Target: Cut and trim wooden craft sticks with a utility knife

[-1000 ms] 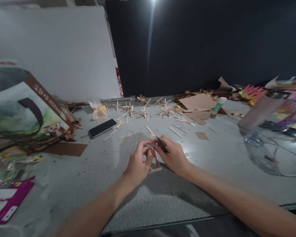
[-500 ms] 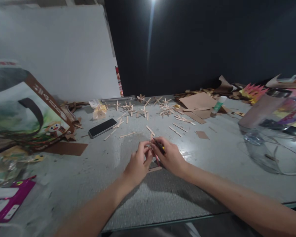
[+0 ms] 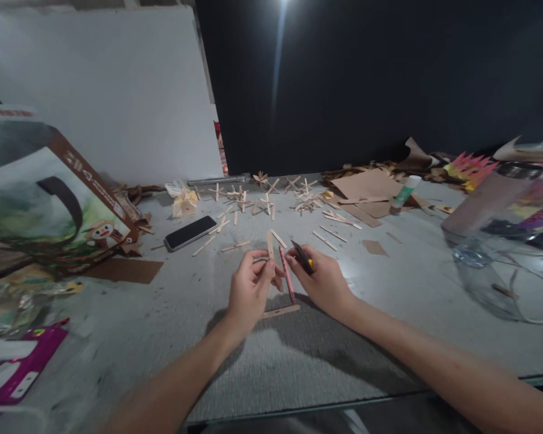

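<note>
Item: printed carton (image 3: 49, 199), far left of the table (image 3: 411, 289), showing a cartoon figure and a recycling mark; its lettering is too blurred to read. A jar (image 3: 520, 205) at far right carries red lettering, not legible.

Item: your left hand (image 3: 248, 289), just above the table's middle, fingers curled, thumb and forefinger pinching a plain wooden stick (image 3: 270, 246) that points up and away.

Item: your right hand (image 3: 323, 280), just beside it, fingers closed on a dark tool with a yellow part (image 3: 304, 258). A pink pencil (image 3: 287, 282) slants between both hands; another stick (image 3: 280, 311) lies flat below them.

Item: phone (image 3: 190, 232), face up, left of the scattered sticks (image 3: 262, 202).
</note>
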Available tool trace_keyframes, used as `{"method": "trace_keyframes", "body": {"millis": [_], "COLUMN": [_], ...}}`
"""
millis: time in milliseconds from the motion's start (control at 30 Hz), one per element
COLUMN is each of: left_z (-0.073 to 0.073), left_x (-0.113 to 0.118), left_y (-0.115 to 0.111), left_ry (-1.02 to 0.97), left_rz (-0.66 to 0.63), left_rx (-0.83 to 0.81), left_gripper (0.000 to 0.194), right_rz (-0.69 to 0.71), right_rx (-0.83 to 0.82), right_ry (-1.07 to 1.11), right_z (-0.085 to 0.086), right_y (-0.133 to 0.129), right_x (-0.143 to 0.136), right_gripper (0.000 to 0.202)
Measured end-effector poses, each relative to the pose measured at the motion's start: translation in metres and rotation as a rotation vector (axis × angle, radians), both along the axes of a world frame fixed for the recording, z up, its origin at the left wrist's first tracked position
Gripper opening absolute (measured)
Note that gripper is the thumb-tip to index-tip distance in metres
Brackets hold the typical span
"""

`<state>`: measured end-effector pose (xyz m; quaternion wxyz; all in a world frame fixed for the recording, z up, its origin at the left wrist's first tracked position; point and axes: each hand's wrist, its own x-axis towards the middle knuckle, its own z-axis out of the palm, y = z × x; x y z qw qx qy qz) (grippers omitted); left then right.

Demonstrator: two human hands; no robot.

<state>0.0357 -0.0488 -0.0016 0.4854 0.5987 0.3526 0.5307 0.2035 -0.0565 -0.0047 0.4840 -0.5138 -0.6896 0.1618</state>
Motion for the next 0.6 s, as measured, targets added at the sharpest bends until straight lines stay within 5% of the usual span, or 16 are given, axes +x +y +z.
{"method": "trace_keyframes", "body": {"millis": [300, 600], "left_z": [0.005, -0.007], "left_x": [0.001, -0.003], "left_y": [-0.001, 0.0], "left_ry": [-0.039, 0.158], "left_rz": [0.031, 0.088], "left_rx": [-0.01, 0.078], "left_gripper": [0.036, 0.036], "right_rz": [0.243, 0.258], "right_rx": [-0.12, -0.176], "right_ry": [-0.075, -0.036], "right_z": [0.021, 0.019], "right_y": [-0.019, -0.02], "right_x": [0.003, 0.001], "right_gripper": [0.024, 0.024]}}
